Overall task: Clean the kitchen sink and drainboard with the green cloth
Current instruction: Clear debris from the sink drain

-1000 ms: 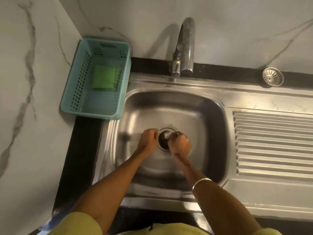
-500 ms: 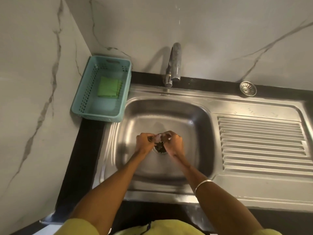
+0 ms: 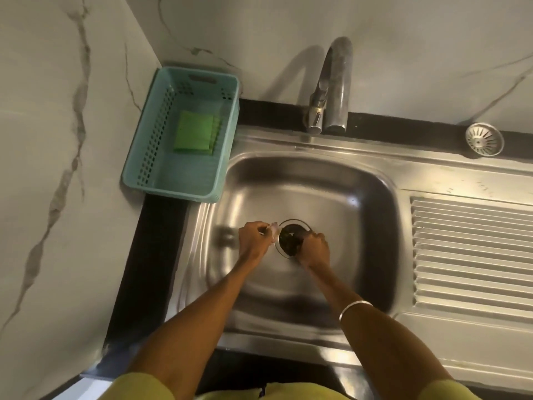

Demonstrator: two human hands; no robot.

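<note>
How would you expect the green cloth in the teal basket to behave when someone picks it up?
The green cloth lies folded flat in layers in the teal basket, so it would probably go floppy and unfold when lifted by one edge. It looks thin, so likely light. Nothing pins it, so it should come out freely.

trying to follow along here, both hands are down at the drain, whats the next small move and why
Probably clear the drain first: the left hand pinches a small pale scrap, the right hand reaches into the dark debris-filled drain opening. The folded green cloth lies untouched in the teal plastic basket.
</note>
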